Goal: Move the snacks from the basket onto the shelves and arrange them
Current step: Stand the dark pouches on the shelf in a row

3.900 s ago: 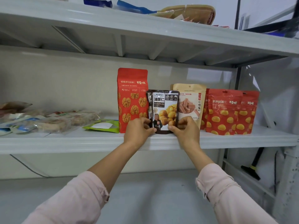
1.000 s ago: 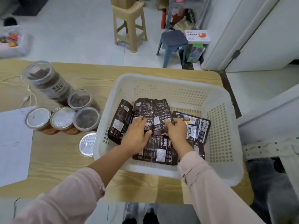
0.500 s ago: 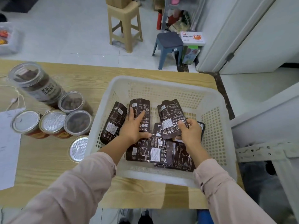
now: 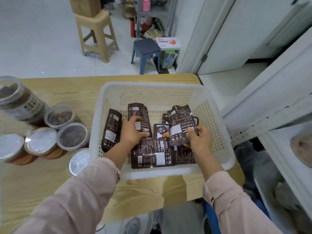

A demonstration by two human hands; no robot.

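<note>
A white perforated basket [image 4: 212, 105] stands on the wooden table [image 4: 42, 174] and holds several dark brown snack pouches. My left hand [image 4: 132, 132] grips one pouch [image 4: 137, 112] near the basket's middle left. My right hand [image 4: 199, 138] pinches another pouch [image 4: 179, 123] by its lower edge and holds it tilted above the others. One pouch [image 4: 112, 129] lies against the left wall and another [image 4: 152, 153] lies flat in front. The white shelf frame [image 4: 270, 119] rises at the right.
Several foil-lidded and clear-lidded jars [image 4: 40, 143] crowd the table left of the basket, one big jar [image 4: 18, 100] lying tilted. A beige stool [image 4: 96, 34] and a blue stool [image 4: 146, 53] stand on the floor beyond the table.
Earlier both hands set a pouch on the shelf; then the view turned to the basket. In the last half second each hand closed on a pouch, and the right one lifted.
</note>
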